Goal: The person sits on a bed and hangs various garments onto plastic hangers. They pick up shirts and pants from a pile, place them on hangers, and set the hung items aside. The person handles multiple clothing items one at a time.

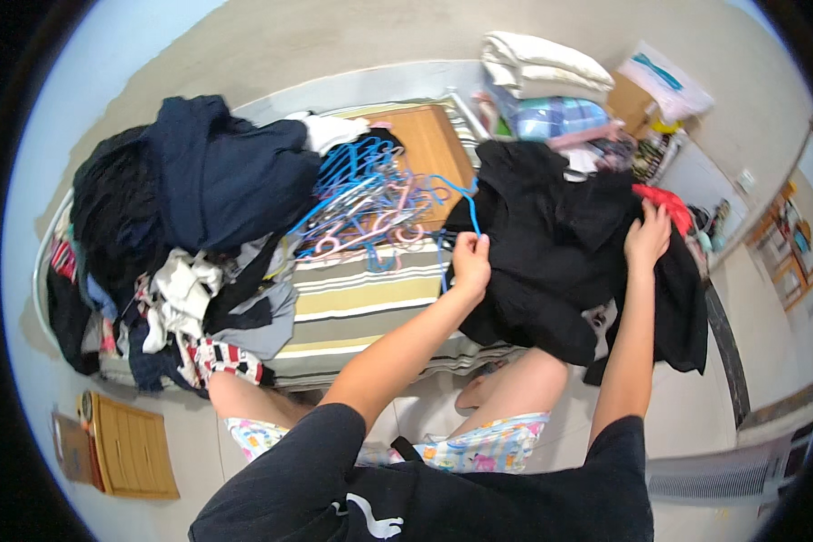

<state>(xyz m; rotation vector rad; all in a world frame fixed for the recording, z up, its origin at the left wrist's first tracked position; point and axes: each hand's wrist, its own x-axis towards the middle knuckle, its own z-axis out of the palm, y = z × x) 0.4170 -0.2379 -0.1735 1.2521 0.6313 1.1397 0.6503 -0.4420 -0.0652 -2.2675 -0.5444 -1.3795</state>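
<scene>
My left hand is closed on a blue clothes hanger, its hook end rising above my fingers. Against that hanger lies a black garment, spread over the right part of the bed, with a pale print near its lower edge. My right hand grips the garment's right side, fingers bent over the cloth. Part of the hanger is hidden by the black fabric. To the left of my left hand is a tangled heap of clothes hangers, blue, pink and white.
A large pile of dark clothes covers the left of the bed, with white and striped garments below. Behind the hangers lies a wooden board. Folded white bedding is stacked at the back right, near a red cloth. Striped sheet shows mid-bed.
</scene>
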